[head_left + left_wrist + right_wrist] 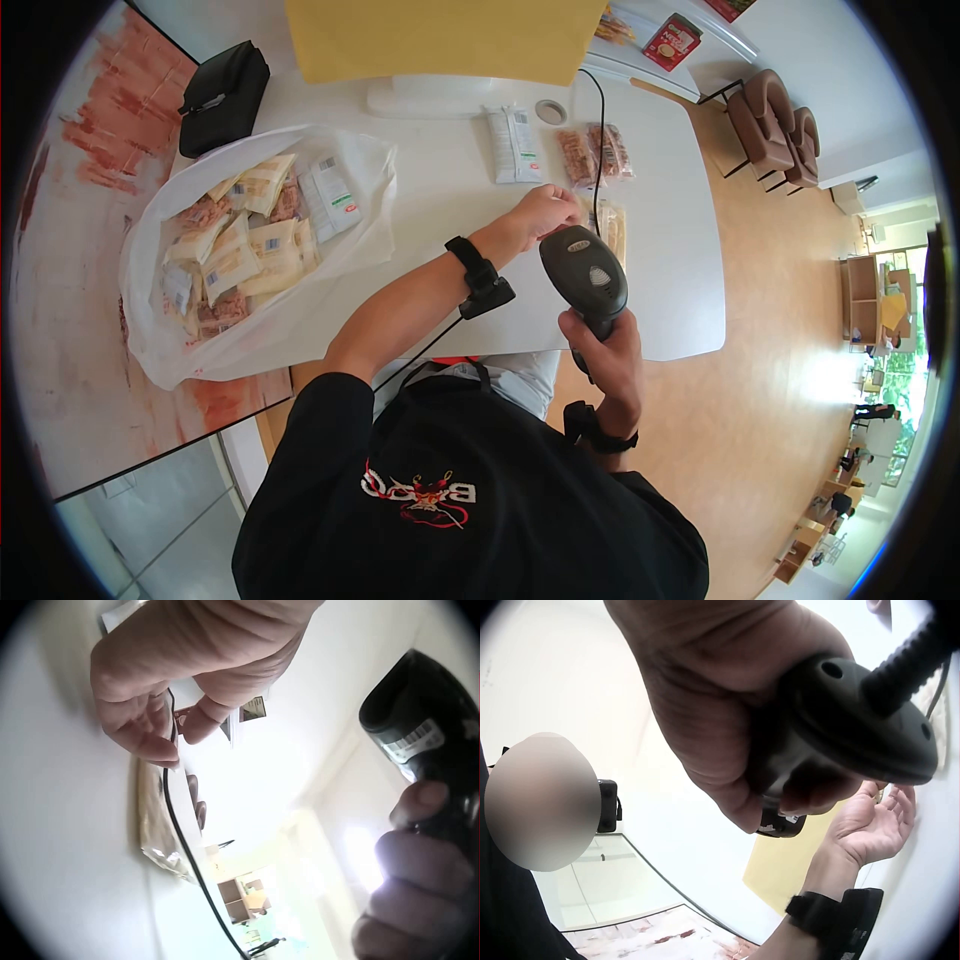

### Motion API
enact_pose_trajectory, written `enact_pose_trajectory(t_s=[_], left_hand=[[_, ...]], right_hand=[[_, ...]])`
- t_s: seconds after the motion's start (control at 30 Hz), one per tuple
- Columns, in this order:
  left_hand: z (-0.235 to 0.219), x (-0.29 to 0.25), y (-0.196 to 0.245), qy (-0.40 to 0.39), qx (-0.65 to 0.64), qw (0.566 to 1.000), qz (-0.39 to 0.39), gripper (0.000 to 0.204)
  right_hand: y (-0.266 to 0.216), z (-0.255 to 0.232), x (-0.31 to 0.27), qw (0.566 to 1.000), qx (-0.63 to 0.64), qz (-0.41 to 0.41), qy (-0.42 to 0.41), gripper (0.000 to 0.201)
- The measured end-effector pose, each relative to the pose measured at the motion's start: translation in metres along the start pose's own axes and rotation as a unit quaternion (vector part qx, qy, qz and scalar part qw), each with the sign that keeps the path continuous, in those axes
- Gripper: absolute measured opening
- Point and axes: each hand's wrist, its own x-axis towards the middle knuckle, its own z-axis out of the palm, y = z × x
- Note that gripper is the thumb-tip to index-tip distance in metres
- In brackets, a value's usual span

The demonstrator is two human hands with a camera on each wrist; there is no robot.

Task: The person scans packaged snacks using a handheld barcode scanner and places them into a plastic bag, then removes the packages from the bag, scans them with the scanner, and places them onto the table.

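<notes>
My right hand (612,355) grips the handle of a black handheld barcode scanner (580,265), held above the table's front edge. A coiled cord leaves the handle's base in the right wrist view. My left hand (548,213) is by the scanner's head, its fingers loosely curled with a gap to the thumb in the left wrist view. The thin black cable (178,825) runs right past these fingertips. Beyond the hand, a clear-wrapped beige food packet (156,814) lies on the white table (440,215), partly hidden by the scanner in the head view.
On the left, a white plastic bag (375,225) holds several food packets. A white packet (515,145), reddish packets (578,157) and a tape roll (550,112) lie farther back. A black case (222,95) stands at back left; a yellow board (440,40) is at the far edge.
</notes>
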Motion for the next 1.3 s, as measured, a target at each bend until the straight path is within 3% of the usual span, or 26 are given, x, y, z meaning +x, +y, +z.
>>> enact_pose_trajectory(t_s=[0.07,0.1,0.13,0.17,0.23,0.33,0.47,0.53,0.67,0.73,0.77,0.83,0.87,0.93,0.97,1.0,1.07,1.3], left_hand=[[0.003,0.001,0.004,0.045,0.022,0.999,0.017,0.014],[0.001,0.003,0.009,0.033,0.203,0.978,0.04,0.018],[0.002,0.001,0.016,0.02,0.377,0.924,0.062,0.022],[0.007,-0.003,0.019,0.02,0.377,0.924,0.063,0.022],[0.019,-0.009,0.025,0.122,0.567,0.81,0.088,0.029],[0.025,0.002,0.017,0.177,0.596,0.771,0.138,0.033],[0.032,0.005,0.013,0.164,0.597,0.776,0.12,0.032],[0.032,-0.002,0.015,0.125,0.564,0.813,0.069,0.033],[0.019,-0.025,0.009,0.117,0.502,0.854,0.068,0.034],[-0.001,-0.027,-0.011,0.138,0.429,0.875,0.178,0.034],[-0.013,-0.028,-0.018,0.139,0.431,0.874,0.176,0.034],[-0.034,-0.035,-0.03,0.145,0.245,0.93,0.233,0.033],[-0.036,-0.053,-0.022,0.146,0.248,0.929,0.232,0.033],[-0.038,-0.088,-0.01,0.193,0.027,0.974,0.114,0.036],[-0.049,-0.09,-0.018,0.145,-0.093,0.978,0.116,0.038],[-0.054,-0.098,-0.019,0.147,-0.093,0.978,0.117,0.038],[-0.056,-0.12,-0.02,0.047,-0.285,0.952,0.098,0.039],[-0.047,-0.146,-0.025,0.054,-0.328,0.935,0.124,0.043]], right_hand=[[0.001,-0.002,0.0,1.0,-0.001,0.003,0.001,0.035],[0.001,-0.003,-0.001,1.0,-0.001,0.006,0.002,0.036],[0.001,-0.004,-0.001,1.0,0.0,0.005,0.003,0.036],[0.001,-0.005,-0.002,1.0,-0.003,0.011,0.001,0.035],[0.002,-0.006,-0.003,1.0,-0.006,0.016,-0.002,0.035],[0.006,-0.007,-0.003,1.0,-0.017,0.002,-0.003,0.035],[0.012,-0.012,-0.004,1.0,-0.011,-0.009,-0.005,0.036],[0.013,-0.014,-0.006,1.0,-0.015,-0.013,0.0,0.035],[0.011,-0.019,-0.009,1.0,0.013,-0.002,0.007,0.033],[0.014,-0.019,-0.01,1.0,0.019,-0.004,0.007,0.033],[0.015,-0.019,-0.009,1.0,0.016,-0.014,0.007,0.032],[0.018,-0.019,-0.009,1.0,0.017,-0.022,0.005,0.032],[0.018,-0.018,-0.009,1.0,0.012,-0.026,0.0,0.031],[0.019,-0.016,-0.01,0.999,0.008,-0.031,-0.006,0.031],[0.018,-0.015,-0.012,0.999,0.019,-0.037,-0.01,0.03],[0.017,-0.014,-0.013,0.999,0.029,-0.042,-0.015,0.03],[0.016,-0.012,-0.014,0.999,0.022,-0.043,-0.023,0.03],[0.005,-0.001,-0.021,0.997,-0.01,-0.043,-0.059,0.034]])
